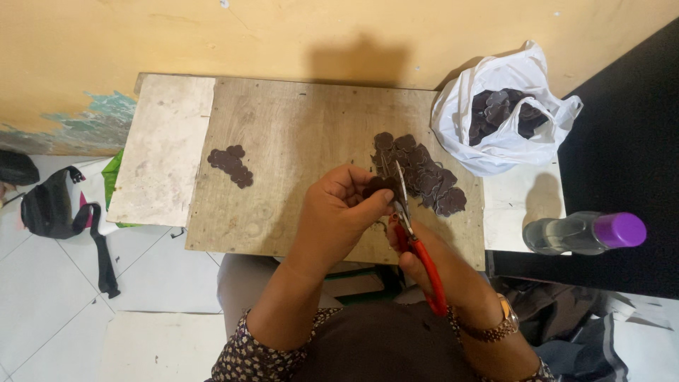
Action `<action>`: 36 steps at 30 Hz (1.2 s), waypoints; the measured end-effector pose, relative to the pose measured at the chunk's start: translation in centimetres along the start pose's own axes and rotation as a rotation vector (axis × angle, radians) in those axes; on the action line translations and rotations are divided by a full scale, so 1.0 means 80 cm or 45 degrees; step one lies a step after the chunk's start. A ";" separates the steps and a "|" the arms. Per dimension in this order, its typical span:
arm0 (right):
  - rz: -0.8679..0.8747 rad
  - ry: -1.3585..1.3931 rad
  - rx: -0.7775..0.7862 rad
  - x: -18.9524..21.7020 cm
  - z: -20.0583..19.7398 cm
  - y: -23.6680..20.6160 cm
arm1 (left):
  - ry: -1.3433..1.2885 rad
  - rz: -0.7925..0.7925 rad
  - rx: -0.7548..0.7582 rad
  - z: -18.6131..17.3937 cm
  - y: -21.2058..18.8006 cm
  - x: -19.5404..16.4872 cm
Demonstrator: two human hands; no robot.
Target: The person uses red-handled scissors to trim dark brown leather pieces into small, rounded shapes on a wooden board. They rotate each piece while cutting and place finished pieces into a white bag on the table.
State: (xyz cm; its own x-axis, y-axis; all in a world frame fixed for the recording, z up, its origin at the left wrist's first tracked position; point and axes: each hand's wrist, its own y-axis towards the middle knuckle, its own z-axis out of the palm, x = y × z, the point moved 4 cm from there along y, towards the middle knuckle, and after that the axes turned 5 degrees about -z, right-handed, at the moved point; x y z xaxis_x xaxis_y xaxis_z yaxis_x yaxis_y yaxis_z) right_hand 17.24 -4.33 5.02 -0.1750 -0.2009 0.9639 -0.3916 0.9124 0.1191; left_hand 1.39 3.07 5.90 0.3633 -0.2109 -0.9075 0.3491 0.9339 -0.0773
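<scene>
My left hand [338,212] pinches a small dark brown leaf-shaped piece [378,186] above the wooden board [297,134]. My right hand [438,272] grips red-handled scissors [410,230], whose blades point up at that piece. A pile of dark brown pieces [428,177] lies on the board just behind the scissors. A smaller heap of similar pieces [231,164] lies on the board's left part.
A white plastic bag [506,110] holding more dark pieces sits at the back right. A clear bottle with a purple cap [587,232] lies at the right. A black bag [49,209] rests on the tiled floor to the left. A yellow wall stands behind.
</scene>
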 end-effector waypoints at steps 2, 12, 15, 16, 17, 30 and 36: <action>0.027 -0.031 -0.014 -0.002 0.000 0.001 | -0.005 0.003 -0.002 0.000 0.000 -0.001; 0.042 -0.062 -0.069 -0.001 0.001 0.001 | -0.032 0.007 0.023 -0.002 0.001 -0.002; -0.014 -0.073 -0.055 -0.002 0.000 0.004 | -0.090 -0.014 0.034 -0.004 0.002 -0.001; -0.001 -0.058 -0.051 -0.003 0.000 0.004 | -0.086 -0.014 0.038 -0.004 0.002 -0.001; 0.011 -0.043 -0.048 -0.004 -0.001 0.004 | -0.082 -0.013 0.041 -0.005 0.002 -0.001; 0.046 0.000 0.011 -0.016 -0.006 -0.001 | 0.097 -0.081 -0.026 -0.011 -0.001 -0.006; 0.106 0.121 0.042 -0.027 -0.003 -0.004 | 0.311 -0.100 -0.042 -0.011 -0.004 -0.014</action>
State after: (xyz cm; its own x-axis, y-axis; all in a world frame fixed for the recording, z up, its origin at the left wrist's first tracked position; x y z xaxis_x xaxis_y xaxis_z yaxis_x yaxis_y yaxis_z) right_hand 18.01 -4.12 2.92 -0.1225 -0.0892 0.9885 -0.4092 0.9119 0.0315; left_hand 0.11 3.28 6.61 0.1155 -0.2112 -0.9706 0.3379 0.9272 -0.1615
